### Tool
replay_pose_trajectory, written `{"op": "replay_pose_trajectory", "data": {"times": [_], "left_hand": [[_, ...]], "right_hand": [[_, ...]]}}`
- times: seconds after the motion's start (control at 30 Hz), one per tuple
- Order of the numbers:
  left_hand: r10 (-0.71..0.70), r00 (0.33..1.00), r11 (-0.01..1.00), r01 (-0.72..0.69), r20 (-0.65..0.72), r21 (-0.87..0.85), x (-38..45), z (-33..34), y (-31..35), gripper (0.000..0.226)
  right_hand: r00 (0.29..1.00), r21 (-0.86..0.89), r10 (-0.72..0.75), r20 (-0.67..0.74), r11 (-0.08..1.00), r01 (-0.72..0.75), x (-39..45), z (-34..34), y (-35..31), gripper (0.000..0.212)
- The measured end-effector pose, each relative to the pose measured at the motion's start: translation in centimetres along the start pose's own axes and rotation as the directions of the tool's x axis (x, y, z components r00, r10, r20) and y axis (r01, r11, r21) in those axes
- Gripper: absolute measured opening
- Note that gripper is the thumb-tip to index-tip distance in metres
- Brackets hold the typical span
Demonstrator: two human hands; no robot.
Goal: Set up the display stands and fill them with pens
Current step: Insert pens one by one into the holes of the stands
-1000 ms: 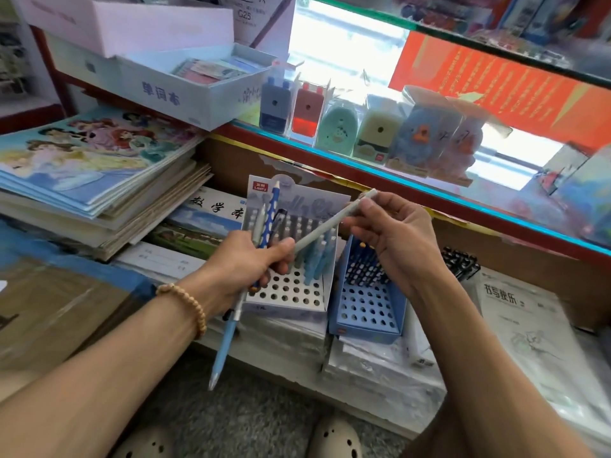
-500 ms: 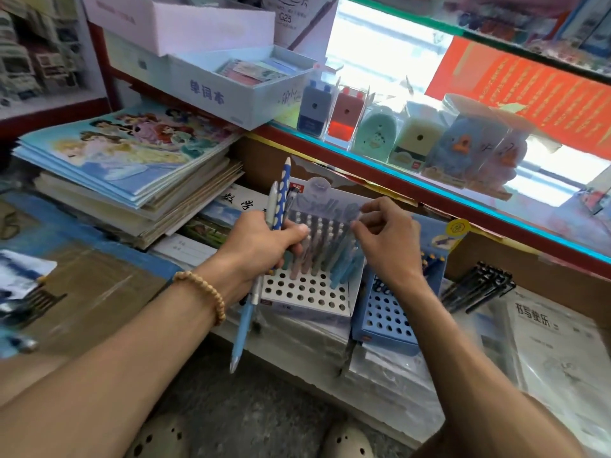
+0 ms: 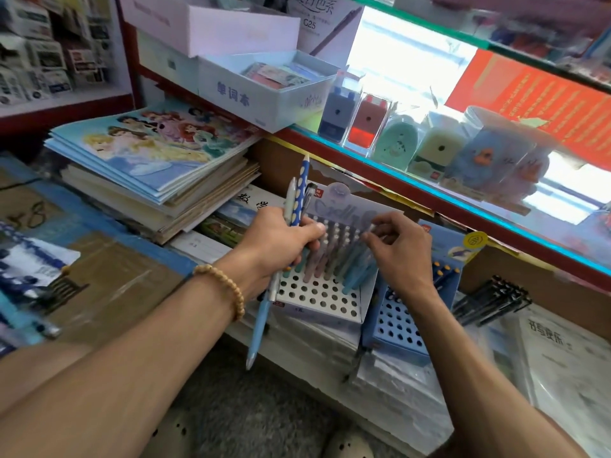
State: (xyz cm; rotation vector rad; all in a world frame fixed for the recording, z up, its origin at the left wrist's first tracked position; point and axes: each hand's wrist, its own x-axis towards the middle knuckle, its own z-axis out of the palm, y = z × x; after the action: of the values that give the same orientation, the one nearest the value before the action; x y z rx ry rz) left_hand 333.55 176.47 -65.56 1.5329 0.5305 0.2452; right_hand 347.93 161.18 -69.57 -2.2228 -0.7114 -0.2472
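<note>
A white perforated display stand (image 3: 317,297) sits on wrapped stock on the low shelf, with several pastel pens (image 3: 334,252) standing in its back rows. My left hand (image 3: 281,246) grips a bunch of pens (image 3: 299,193), one dotted blue pen pointing up and a light blue pen (image 3: 259,328) hanging down. My right hand (image 3: 398,249) is over the stand's right side, fingers curled at the top of a standing pen. A blue display stand (image 3: 396,328) holding a few dark pens sits right of the white one.
A stack of picture notebooks (image 3: 158,153) lies to the left. Loose black pens (image 3: 492,300) lie to the right on wrapped booklets (image 3: 568,368). Boxed pencil sharpeners (image 3: 396,137) line the glass counter above. Open white boxes (image 3: 264,84) stand at the back.
My right hand carried a pale pen from my left hand down into the white stand and now stays at its top. My view shifted right and closer.
</note>
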Motion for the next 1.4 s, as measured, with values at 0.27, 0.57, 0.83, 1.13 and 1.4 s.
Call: {"op": "replay_pose_trajectory", "data": {"times": [0.27,0.57,0.83,1.13,1.4], "left_hand": [[0.002,1.0,1.0,-0.002,0.009,0.012,0.0,0.2,-0.1,0.013],[-0.032,0.986,0.999,0.037,0.166,-0.027,0.2,0.2,-0.9,0.016],[-0.123,0.911,0.991,0.093,0.393,0.096,0.0,0.8,-1.2,0.031],[-0.128,0.882,0.986,0.163,0.453,-0.04,-0.7,3.3,-2.2,0.051],[-0.041,0.986,0.996,0.054,0.162,-0.073,-0.1,4.6,-3.0,0.03]], "right_hand": [[0.982,-0.117,-0.005,0.187,0.993,0.028,-0.3,0.1,0.2,0.013],[0.975,-0.172,0.004,0.221,0.984,0.035,-0.2,0.1,0.0,0.013],[0.941,0.427,0.097,0.324,0.872,-0.237,-1.5,-2.4,-5.0,0.024],[0.873,0.774,0.25,0.42,0.403,-0.488,-1.9,-4.1,-3.8,0.017],[0.92,0.406,0.204,0.335,0.85,-0.337,-2.7,-8.2,-1.0,0.015]]}}
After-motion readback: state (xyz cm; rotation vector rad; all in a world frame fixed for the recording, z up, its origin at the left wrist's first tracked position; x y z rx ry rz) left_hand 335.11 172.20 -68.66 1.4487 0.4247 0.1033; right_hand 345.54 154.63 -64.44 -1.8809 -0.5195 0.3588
